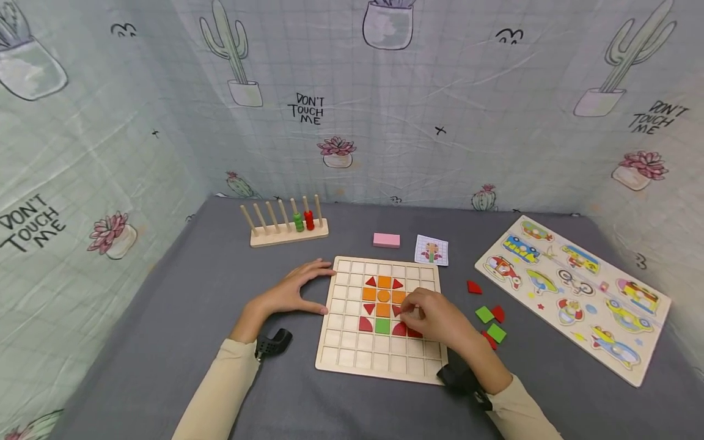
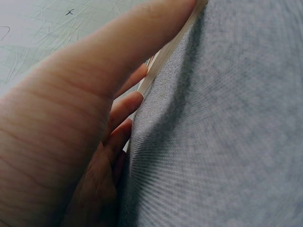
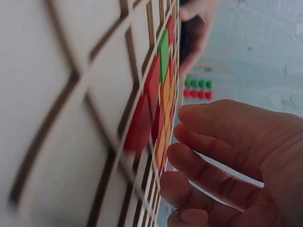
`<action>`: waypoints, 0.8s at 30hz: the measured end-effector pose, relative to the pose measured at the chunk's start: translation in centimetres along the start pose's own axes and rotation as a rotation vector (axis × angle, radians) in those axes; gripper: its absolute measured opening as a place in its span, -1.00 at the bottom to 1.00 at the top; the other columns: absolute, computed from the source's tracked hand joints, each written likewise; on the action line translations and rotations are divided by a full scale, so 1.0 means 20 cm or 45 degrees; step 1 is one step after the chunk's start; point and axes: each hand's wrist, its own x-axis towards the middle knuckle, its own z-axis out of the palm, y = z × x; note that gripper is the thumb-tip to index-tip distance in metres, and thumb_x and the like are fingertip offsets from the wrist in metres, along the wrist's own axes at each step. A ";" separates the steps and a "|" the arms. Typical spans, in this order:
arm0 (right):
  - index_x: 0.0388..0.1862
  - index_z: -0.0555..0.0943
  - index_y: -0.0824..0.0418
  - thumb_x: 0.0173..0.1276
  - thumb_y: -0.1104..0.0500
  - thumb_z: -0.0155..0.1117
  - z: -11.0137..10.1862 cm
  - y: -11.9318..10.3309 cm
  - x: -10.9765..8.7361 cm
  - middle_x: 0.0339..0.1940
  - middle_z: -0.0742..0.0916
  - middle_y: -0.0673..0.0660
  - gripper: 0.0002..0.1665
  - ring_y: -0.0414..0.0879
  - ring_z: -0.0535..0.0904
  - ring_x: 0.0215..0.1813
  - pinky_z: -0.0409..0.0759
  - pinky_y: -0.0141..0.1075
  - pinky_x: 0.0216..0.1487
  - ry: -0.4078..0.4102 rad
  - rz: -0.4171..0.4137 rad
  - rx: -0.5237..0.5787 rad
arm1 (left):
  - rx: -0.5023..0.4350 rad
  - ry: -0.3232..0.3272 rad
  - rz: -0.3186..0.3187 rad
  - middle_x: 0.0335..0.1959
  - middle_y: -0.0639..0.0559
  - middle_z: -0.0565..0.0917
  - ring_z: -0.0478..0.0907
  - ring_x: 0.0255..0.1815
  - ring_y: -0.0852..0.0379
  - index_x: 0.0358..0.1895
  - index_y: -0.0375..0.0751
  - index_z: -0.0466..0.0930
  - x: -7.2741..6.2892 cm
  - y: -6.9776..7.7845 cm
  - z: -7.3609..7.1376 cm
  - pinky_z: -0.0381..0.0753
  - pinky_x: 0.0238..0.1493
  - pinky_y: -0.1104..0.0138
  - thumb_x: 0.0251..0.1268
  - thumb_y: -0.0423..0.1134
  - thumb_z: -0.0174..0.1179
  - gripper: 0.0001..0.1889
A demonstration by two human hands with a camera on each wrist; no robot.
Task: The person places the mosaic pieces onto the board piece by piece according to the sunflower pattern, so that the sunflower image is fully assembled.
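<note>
A wooden grid board [image 1: 352, 360] lies on the grey cloth, with orange, red and green pieces in its squares. The left hand [image 1: 294, 292] is at the board's left edge, thumb and fingers spread along the rim. Over the board's right half is the right hand [image 1: 434, 315], its fingers loosely bent beside a red triangle [image 1: 397, 310]. In the right wrist view, no piece shows between those fingers [image 3: 182, 156]. Nearby are a green square [image 1: 382, 326], red quarter-circles [image 1: 365, 324] and an orange circle [image 1: 383, 296]. The right hand partly covers the pieces under it.
Loose green squares [image 1: 484, 315] and red quarter-circles [image 1: 474, 287] lie right of the board. A picture puzzle board [image 1: 591, 290] is farther right. Behind are a pattern card [image 1: 431, 250], a pink block [image 1: 387, 240] and a peg stand [image 1: 288, 235] with green and red beads.
</note>
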 end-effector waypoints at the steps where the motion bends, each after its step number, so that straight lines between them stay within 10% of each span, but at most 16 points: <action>1: -0.35 0.69 0.21 0.22 0.27 0.40 -0.01 0.01 -0.01 -0.43 0.63 -0.05 -0.97 -0.21 0.43 -0.44 0.47 -0.41 -0.44 0.003 0.028 0.006 | 0.001 0.001 -0.001 0.52 -0.12 0.18 -0.09 0.57 -0.20 0.42 -0.02 0.36 0.00 0.00 0.00 -0.09 0.42 -0.27 0.02 0.00 0.49 -0.17; 24: -0.20 0.68 0.34 0.25 0.28 0.39 -0.26 0.30 -0.10 -0.32 0.70 0.12 -0.83 -0.15 0.44 -0.40 0.44 -0.28 -0.39 0.115 0.208 -0.083 | 0.004 -0.002 -0.004 0.52 -0.09 0.18 -0.10 0.58 -0.15 0.42 0.00 0.36 0.00 0.00 0.00 -0.11 0.44 -0.23 0.02 -0.01 0.50 -0.17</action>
